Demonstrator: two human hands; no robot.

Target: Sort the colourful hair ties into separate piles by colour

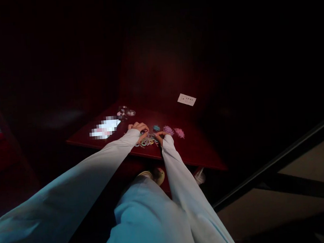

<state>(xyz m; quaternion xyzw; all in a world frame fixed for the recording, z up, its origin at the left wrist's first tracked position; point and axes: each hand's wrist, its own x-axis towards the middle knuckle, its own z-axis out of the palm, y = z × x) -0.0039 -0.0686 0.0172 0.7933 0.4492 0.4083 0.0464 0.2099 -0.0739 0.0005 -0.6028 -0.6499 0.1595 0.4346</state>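
Note:
A loose heap of small, pale multicoloured rings, perhaps hair ties or rubber bands (146, 141), lies near the front edge of the dark red table (192, 151). Over the heap's left side my left hand (139, 129) reaches in with curled fingers. My right hand (161, 137) is at its right side, thumb and finger pinched together. Whatever sits in either set of fingertips is too small to make out. Beyond my right hand are three sorted-looking clumps: teal (156, 128), purple (168, 130) and pink (179, 133).
A lit, blurred-out phone (106, 127) lies on the left of the table. Behind it stand small clear round containers (126, 112). A white socket plate (187, 99) is on the back wall. Under the table are a slipper (158, 176) and a whitish cup (200, 177).

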